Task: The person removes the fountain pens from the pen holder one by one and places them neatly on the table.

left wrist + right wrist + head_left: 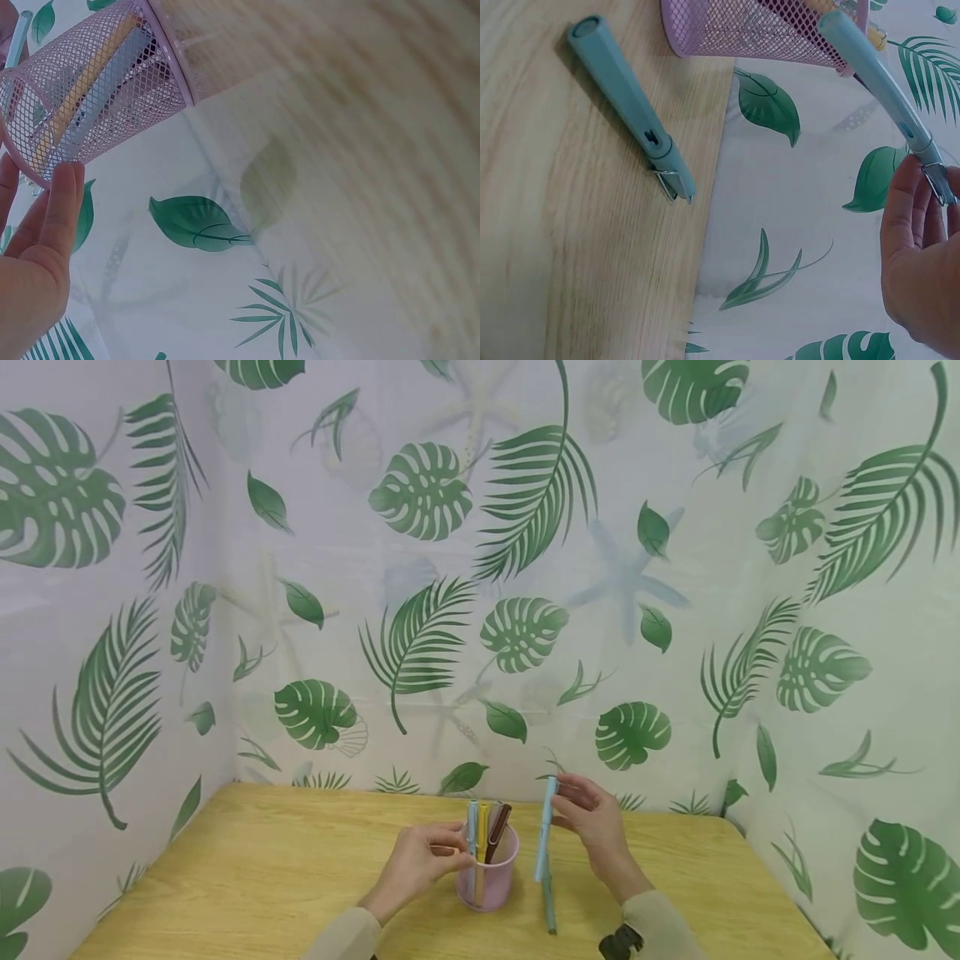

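My left hand [415,865] holds the rim of a pink mesh pen cup [495,887] that stands upright on the table. Inside the cup are several pens: a light blue pen [472,825], a yellow pen [483,828] and a dark brown pen [498,833] among them. To the right of the cup, my right hand [597,828] pinches a light blue pen [543,842] near its clip end, raised and nearly upright. A teal pen [622,86] lies on the table below it, apart from the cup. The left thumb is hidden in the left wrist view.
The wooden table [300,852] carries the cup and the loose pen. Behind it and at both sides hangs a white sheet [450,560] with green leaf prints. A dark watch [621,942] sits at the right sleeve.
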{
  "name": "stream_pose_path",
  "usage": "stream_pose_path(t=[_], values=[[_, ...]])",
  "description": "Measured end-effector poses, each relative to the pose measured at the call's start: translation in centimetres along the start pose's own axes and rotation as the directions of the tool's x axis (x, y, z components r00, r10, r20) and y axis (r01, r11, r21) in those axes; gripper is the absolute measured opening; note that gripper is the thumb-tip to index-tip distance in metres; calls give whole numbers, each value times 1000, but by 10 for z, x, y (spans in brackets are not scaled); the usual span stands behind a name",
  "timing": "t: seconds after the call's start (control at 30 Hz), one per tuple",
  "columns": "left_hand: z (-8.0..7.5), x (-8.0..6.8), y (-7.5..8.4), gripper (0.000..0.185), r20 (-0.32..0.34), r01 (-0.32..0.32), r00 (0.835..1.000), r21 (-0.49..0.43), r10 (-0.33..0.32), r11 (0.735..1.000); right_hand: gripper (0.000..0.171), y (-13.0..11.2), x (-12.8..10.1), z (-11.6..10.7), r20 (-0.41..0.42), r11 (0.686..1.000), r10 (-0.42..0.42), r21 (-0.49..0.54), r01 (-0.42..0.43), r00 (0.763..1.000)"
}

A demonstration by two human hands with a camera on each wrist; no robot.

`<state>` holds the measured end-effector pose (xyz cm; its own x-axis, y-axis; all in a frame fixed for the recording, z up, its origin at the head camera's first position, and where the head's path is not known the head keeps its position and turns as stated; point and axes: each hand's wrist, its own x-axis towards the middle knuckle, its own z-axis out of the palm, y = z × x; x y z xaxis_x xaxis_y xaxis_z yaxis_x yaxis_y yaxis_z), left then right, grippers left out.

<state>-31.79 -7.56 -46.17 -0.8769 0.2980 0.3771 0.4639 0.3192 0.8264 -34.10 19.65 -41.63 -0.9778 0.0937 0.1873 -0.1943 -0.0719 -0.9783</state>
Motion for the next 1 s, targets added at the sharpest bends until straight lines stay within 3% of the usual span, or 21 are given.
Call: stream_pose_path(t=[0.47, 1.0], values=[[8, 3, 0, 8, 0, -15, 1000, -16, 15, 1000, 41, 6, -4, -21, -19, 992, 68, -108, -70, 997], [10, -8, 1, 11, -36, -8, 999, -1, 8, 1000, 39, 28, -6, -38, 10, 975, 134, -179, -130, 991]])
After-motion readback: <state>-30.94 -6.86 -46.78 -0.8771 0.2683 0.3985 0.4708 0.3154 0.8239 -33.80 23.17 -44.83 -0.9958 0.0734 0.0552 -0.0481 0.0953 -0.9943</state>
